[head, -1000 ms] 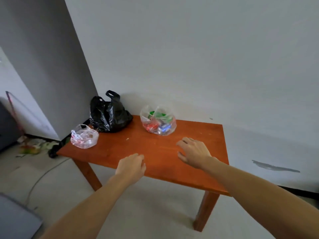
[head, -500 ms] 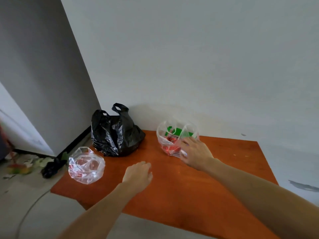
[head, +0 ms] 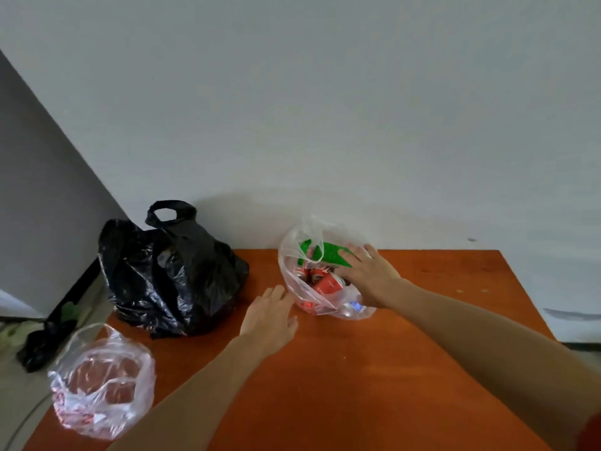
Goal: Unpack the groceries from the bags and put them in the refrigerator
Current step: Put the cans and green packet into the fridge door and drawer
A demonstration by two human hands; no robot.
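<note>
Table [head: 439, 268], far edge: right fingers [head: 373, 255] perhaps loose on clear bag [head: 320, 301]; left fingers [head: 276, 296] released.

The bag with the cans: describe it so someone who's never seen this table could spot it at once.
On the orange table by the wall stand three bags. The can bag is at the back, right of the black bag, away from the other clear bag at the front left. Only it shows red cans and something green, with the right hand on it.
</note>
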